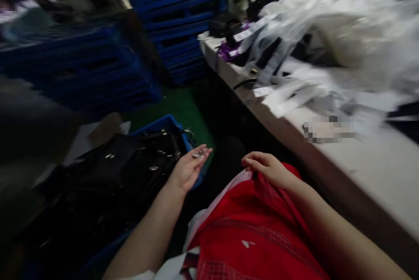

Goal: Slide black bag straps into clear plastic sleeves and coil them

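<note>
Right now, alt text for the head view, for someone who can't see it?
A person's left hand holds a small, blurred, shiny object beside a blue bin heaped with black items; the right hand is by a red garment. At right, white wrapping covers part of a pale table; blue stacks stand behind.

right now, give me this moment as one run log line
left hand: holds small shiny piece | right hand: at red apron | blue bin: black items | table: white strips

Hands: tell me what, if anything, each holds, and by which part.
Left hand holds a small shiny piece; blur hides by which part. Right hand is by the red cloth; a hold cannot be told.
</note>
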Motion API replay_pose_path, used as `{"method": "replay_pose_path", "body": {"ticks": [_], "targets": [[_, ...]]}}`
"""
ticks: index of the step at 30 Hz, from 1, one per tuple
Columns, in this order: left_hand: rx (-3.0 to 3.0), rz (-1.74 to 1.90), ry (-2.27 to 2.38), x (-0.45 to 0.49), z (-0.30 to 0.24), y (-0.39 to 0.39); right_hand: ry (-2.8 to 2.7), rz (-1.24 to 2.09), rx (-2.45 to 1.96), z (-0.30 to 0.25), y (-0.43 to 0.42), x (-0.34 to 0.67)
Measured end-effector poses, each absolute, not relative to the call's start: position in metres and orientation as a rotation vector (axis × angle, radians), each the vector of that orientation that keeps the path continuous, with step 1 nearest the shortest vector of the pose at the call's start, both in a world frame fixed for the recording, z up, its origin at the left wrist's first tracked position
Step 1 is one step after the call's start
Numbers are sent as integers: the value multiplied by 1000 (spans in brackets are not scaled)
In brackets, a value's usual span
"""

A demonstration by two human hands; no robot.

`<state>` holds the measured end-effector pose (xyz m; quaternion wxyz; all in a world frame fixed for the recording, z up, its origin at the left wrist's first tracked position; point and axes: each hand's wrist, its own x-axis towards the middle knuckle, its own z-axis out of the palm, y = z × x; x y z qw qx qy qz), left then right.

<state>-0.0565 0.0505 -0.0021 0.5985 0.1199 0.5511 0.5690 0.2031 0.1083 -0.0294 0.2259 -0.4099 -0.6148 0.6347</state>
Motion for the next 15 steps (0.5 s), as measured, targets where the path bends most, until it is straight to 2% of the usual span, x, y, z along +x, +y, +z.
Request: {"method": "replay_pose_path", "body": {"ticks": [4, 6, 12, 15], "targets": [[240, 1371, 1275, -67, -28, 50, -1882, 1901, -957, -66, 118, 155], [222, 1364, 1311, -69, -39, 48, -2000, 1858, -946, -85, 124, 138], [197, 1220, 1433, -76, -73, 32, -2166, 1252, -1151, -146, 129, 121], [196, 1107, 1537, -76, -93, 24, -2140, 1184, -1144, -163, 128, 127]]}}
